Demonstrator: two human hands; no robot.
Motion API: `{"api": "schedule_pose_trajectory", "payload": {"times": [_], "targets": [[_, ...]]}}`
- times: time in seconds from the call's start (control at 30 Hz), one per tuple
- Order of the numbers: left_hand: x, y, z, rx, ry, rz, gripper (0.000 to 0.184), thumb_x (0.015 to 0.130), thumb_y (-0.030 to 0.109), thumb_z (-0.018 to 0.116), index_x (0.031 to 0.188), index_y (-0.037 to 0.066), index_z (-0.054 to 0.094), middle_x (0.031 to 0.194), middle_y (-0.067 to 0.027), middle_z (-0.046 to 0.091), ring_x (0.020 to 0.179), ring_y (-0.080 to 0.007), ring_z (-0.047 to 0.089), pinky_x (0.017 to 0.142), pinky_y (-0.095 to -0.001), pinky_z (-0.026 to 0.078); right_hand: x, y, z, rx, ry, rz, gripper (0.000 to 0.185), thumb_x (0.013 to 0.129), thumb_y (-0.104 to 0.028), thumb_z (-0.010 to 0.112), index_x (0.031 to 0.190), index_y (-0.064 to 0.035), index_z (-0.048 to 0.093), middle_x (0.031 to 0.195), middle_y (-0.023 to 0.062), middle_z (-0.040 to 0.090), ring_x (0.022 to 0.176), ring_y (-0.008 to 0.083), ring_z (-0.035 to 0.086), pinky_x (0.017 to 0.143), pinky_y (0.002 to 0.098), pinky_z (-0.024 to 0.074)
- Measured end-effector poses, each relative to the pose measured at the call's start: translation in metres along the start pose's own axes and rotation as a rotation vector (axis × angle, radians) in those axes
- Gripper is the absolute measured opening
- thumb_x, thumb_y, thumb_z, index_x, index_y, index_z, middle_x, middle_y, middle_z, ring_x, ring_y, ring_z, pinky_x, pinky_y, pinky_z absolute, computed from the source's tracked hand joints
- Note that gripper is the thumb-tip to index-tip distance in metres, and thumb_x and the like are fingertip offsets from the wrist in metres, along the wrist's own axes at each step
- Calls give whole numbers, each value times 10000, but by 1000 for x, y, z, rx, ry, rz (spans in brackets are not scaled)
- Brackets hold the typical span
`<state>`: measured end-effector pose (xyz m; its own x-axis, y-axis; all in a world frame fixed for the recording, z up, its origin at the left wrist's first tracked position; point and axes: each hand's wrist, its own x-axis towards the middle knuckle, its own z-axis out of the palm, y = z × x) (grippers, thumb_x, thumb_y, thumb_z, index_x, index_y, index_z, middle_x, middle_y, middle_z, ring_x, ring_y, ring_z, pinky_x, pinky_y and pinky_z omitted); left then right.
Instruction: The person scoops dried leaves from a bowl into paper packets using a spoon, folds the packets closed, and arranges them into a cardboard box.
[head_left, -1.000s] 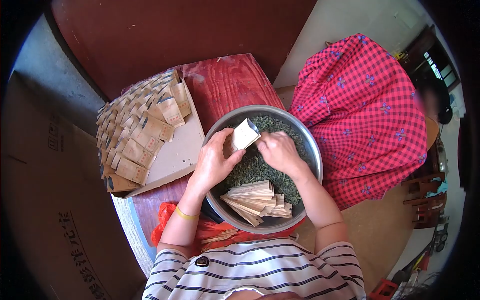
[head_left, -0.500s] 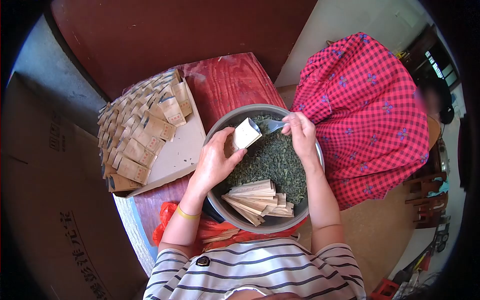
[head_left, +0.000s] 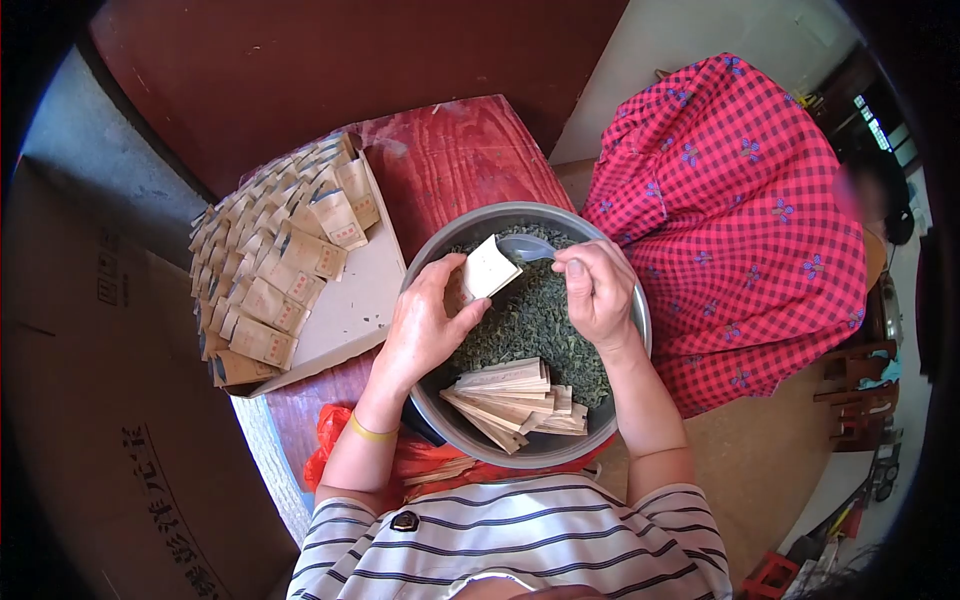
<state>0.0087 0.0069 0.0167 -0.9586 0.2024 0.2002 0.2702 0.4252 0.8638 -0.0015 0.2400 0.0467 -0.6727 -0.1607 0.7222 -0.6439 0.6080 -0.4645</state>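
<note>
Packet [head_left: 490,270] and desk [head_left: 450,150]: red wood runs from the upper middle down to the lower left of centre; the packet is held above it, over the basin, at the centre of the frame.
Checked cloth [head_left: 730,230]: a broad pink-red spread at the upper right, beside the basin.
Card tray [head_left: 365,285]: shallow, left of centre, crowded with brown packets [head_left: 265,255] in leaning rows.
Metal basin [head_left: 520,211]: round and deep-sided, mid-frame.
Leaves [head_left: 520,330]: dark green and dry-looking, spread inside the basin; probably light and brittle, apt to crumble if pressed.
Flat packets [head_left: 510,395]: fanned on the leaves, low in the basin; likely to slide over one another.
Left grip: the left hand [head_left: 430,312] has thumb and fingers closed around the packet's lower left part.
Right grip: the right hand [head_left: 600,290] pinches the spoon by its handle.
Packet handling: probably light, thin and easily creased; best held gently by the sides, below the gaping mouth.
Spoon [head_left: 527,246]: pale, bowl at the packet's mouth, whether touching or inside cannot be told; likely light plastic, best taken by the handle.
</note>
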Motion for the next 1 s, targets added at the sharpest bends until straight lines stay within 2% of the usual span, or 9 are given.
{"api": "schedule_pose_trajectory", "payload": {"times": [0.07,0.13,0.27,0.5,0.67,0.77,0.83,0.87,1.0], "targets": [[-1,0,-1,14,5,14,574,797,161,803,1273,-49,559,1163,-226,659,1101,-338,650,938,-402,508,3,-3,0,-96,38,-226,50,936,-80,611,922,-49,648,779,63,679,704,254,652,671,369,485],[-1,1,-1,16,7,13,575,796,161,803,1272,-48,559,1162,-226,659,1099,-338,650,937,-403,509,4,-5,0,-100,53,-251,15,914,-60,635,929,-57,639,782,64,682,706,251,652,672,372,487],[-1,0,-2,19,2,12,574,795,165,804,1269,-47,560,1157,-224,658,1093,-338,649,931,-403,510,-3,7,2,-89,92,-69,45,932,-111,640,935,-67,628,806,70,688,729,279,659,689,389,491],[-1,0,-1,-1,27,26,573,798,173,804,1268,-47,563,1154,-222,660,1095,-328,648,936,-398,506,-9,30,23,-379,-204,41,127,967,-188,589,914,-79,627,769,114,672,743,316,656,745,441,470],[-1,-2,-1,-22,38,32,576,793,166,810,1268,-48,564,1158,-222,661,1105,-323,645,950,-395,500,-19,21,38,-163,-475,216,137,946,-171,570,915,-52,629,763,172,692,751,383,684,766,481,517],[0,-5,0,-33,40,39,577,794,163,809,1270,-52,563,1157,-223,661,1102,-324,646,949,-394,501,-13,18,35,-104,-518,323,197,979,-219,534,933,-57,637,762,155,702,769,367,696,747,457,525],[0,-3,-1,-13,34,30,576,795,162,808,1270,-53,563,1155,-223,662,1103,-323,646,949,-394,502,-9,17,30,44,-428,569,264,1014,-273,500,941,-69,652,751,125,711,763,316,714,718,417,532],[1,-3,-1,8,22,22,575,797,162,807,1270,-55,563,1154,-224,663,1105,-323,646,949,-394,502,-16,33,32,95,-385,602,310,1031,-307,495,958,-55,660,716,96,702,706,244,707,684,373,527],[0,-5,0,-7,41,45,570,797,168,807,1264,-54,566,1151,-223,664,1103,-321,648,943,-394,505,-14,49,19,246,-239,652,340,1036,-319,510,970,-20,657,683,67,668,660,151,656,645,303,507]]}}
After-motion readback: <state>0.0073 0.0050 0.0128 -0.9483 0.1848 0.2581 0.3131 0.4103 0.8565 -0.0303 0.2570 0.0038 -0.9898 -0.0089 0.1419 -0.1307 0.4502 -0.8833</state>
